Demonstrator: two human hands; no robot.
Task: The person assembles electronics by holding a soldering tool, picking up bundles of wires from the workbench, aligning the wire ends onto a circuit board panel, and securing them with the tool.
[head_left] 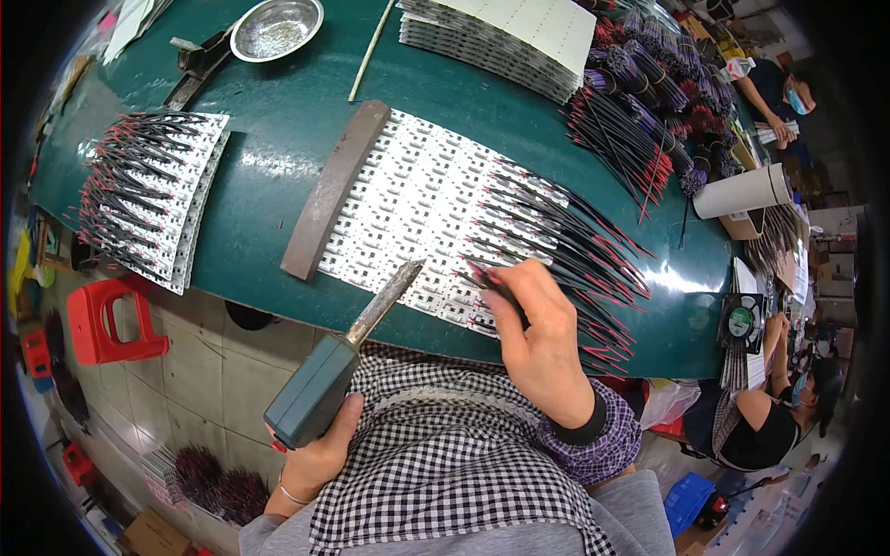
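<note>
A soldering gun point(320, 380) with a dark green body is gripped in my left hand point(326, 452). Its metal tip points up and right over a white circuit board panel point(408, 185) lying flat on the bench. My right hand point(540, 326) is closed over the panel's right part, thumb and fingers pinching a dark wire point(502, 285); how many wires it holds is hidden. Rows of black wires with red ends point(593, 246) fan out from the panel's right side. A brown bar point(336, 190) rests along the panel's left edge.
On the green bench point(269, 185), wired panels point(190, 195) lie at left, with a metal bowl point(276, 30) behind. A stack of panels point(501, 37) and wire bundles point(640, 93) stand at far right. A small fan point(742, 320) sits right, near two co-workers. A red stool point(113, 320) stands below left.
</note>
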